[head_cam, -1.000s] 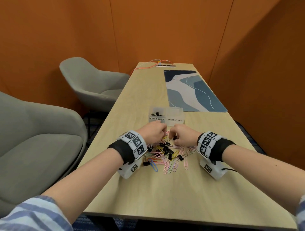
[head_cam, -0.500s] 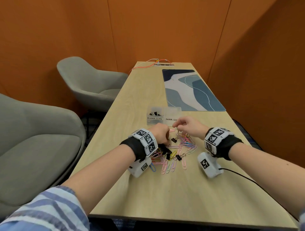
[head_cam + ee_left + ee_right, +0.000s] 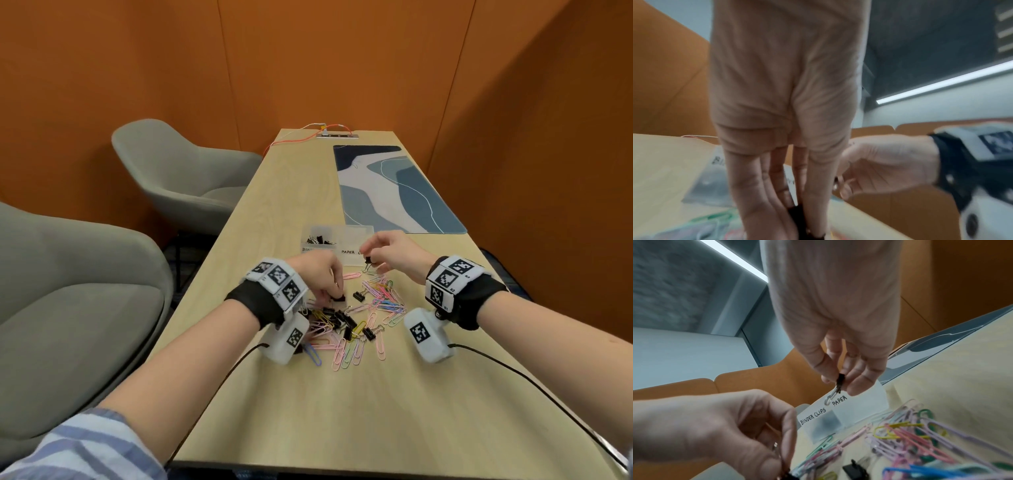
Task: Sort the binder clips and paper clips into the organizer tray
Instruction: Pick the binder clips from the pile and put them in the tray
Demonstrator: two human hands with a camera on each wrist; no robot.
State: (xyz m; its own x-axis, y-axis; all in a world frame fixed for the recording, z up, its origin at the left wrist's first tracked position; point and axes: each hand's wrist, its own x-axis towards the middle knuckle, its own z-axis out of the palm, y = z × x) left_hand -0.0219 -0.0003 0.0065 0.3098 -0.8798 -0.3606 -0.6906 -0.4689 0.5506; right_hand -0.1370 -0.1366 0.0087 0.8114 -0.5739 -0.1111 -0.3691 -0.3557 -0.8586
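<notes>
A clear organizer tray point(image 3: 356, 231) with labels "BINDER CLIPS" and "PAPER" point(image 3: 839, 400) stands beyond a pile of coloured paper clips point(image 3: 383, 298) and black binder clips point(image 3: 342, 320). Its left compartment holds several binder clips point(image 3: 317, 239). My right hand point(image 3: 371, 255) is lifted in front of the tray and pinches a small black binder clip point(image 3: 839, 382) by its body, wire handle hanging down. My left hand point(image 3: 329, 291) reaches down into the pile and pinches another black binder clip point(image 3: 797, 216) between fingertips.
A blue patterned desk mat point(image 3: 394, 192) lies behind the tray on the right. A power strip with an orange cable point(image 3: 337, 135) sits at the table's far end. Two grey chairs point(image 3: 178, 178) stand left of the table. Wrist camera cables point(image 3: 513, 370) trail over the near tabletop.
My right hand has risen from the pile toward the tray with a binder clip in its fingertips. My left hand has moved slightly right and dipped into the pile onto a binder clip.
</notes>
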